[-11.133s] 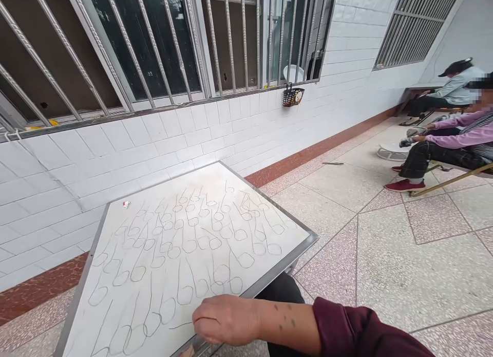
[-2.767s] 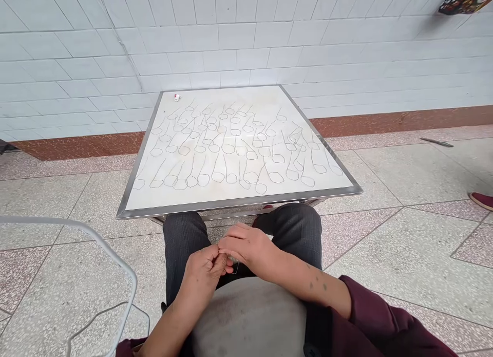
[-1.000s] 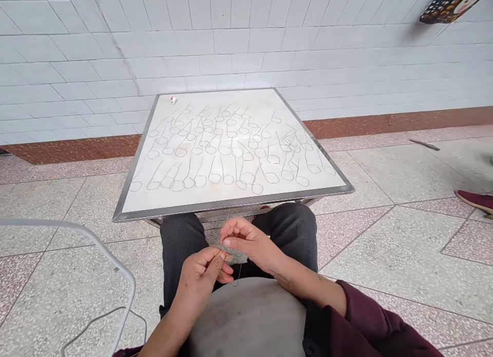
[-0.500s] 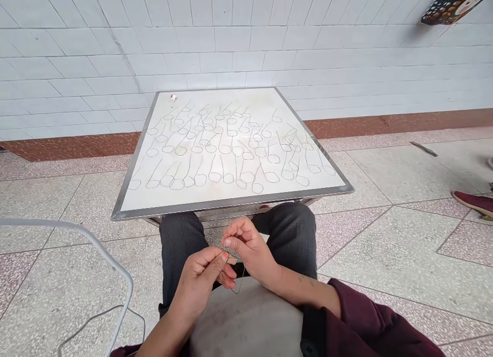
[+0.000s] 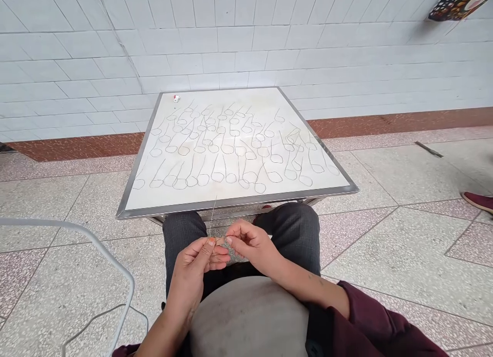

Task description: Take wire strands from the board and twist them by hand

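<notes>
Above my lap, my left hand (image 5: 198, 254) is closed in a pinch, with a thin wire (image 5: 213, 213) rising from its fingertips toward the table edge. A small tan strip (image 5: 220, 241) shows between the two hands, one end in the left fingers. My right hand (image 5: 248, 244) has thumb and forefinger pressed together at the strip's other end; what exactly it pinches is too small to tell. In front, many thin wire loops with straight tails, such as this wire loop (image 5: 260, 188), lie in rough rows on the white tabletop (image 5: 154, 199).
The table has a metal rim (image 5: 239, 202) and stands against a white tiled wall (image 5: 231, 38). A small white-and-red object (image 5: 176, 98) sits at its far left corner. A grey curved tube (image 5: 103, 257) is at my left. On the right floor are a flat strip (image 5: 429, 149) and someone's shoe (image 5: 477, 200).
The wire, which hung in a loop below my hands, now stands up from the left fingers. My left hand has shifted slightly left and up, and the tan strip is between both hands.
</notes>
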The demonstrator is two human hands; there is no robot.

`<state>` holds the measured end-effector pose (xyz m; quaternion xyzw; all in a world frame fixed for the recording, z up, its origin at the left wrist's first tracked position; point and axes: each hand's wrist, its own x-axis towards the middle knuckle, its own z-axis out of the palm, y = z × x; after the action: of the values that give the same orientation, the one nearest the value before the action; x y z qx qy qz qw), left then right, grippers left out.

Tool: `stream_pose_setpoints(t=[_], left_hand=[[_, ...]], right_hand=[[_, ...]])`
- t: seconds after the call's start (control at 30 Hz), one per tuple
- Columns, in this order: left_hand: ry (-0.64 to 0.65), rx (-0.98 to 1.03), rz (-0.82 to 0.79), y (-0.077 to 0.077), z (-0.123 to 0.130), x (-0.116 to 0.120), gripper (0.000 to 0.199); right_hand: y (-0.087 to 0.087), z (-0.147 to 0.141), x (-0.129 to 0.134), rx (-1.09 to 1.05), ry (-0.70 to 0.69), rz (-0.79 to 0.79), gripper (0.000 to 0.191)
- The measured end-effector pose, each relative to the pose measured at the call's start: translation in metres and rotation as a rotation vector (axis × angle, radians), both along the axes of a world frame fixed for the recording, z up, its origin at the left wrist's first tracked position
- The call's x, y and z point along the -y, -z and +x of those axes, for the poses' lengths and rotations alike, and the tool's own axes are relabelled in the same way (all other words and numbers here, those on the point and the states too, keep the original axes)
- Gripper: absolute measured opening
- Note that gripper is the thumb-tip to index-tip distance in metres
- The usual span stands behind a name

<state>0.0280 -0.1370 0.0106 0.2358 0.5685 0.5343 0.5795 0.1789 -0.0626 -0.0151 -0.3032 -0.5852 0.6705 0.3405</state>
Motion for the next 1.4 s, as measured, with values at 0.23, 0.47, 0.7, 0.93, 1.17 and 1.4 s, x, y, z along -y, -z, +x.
stream_pose_setpoints(t=[0.23,0.47,0.7,0.93,1.17,1.4], left_hand=[[0.103,0.02,-0.03,-0.003,-0.004,-0.001,0.042],[0.136,0.002,-0.044,-0.001,-0.007,-0.001,0.045],[0.166,-0.077,-0.048,0.004,-0.012,0.001,0.056],[0.195,-0.113,-0.043,0.004,-0.009,-0.001,0.062],[0.236,-0.141,-0.08,-0.003,-0.008,-0.004,0.053],[0.226,-0.102,-0.084,0.001,-0.007,-0.004,0.042]], right_hand=[[0.001,0.002,0.002,0.101,0.115,0.159,0.008],[0.002,0.001,0.002,0.127,0.123,0.198,0.009],[0.005,0.001,0.002,0.134,0.107,0.216,0.008],[0.005,0.0,0.002,0.182,0.129,0.315,0.01],[0.006,0.002,0.002,0.219,0.128,0.415,0.012],[0.007,0.003,-0.001,0.165,0.09,0.27,0.007]])
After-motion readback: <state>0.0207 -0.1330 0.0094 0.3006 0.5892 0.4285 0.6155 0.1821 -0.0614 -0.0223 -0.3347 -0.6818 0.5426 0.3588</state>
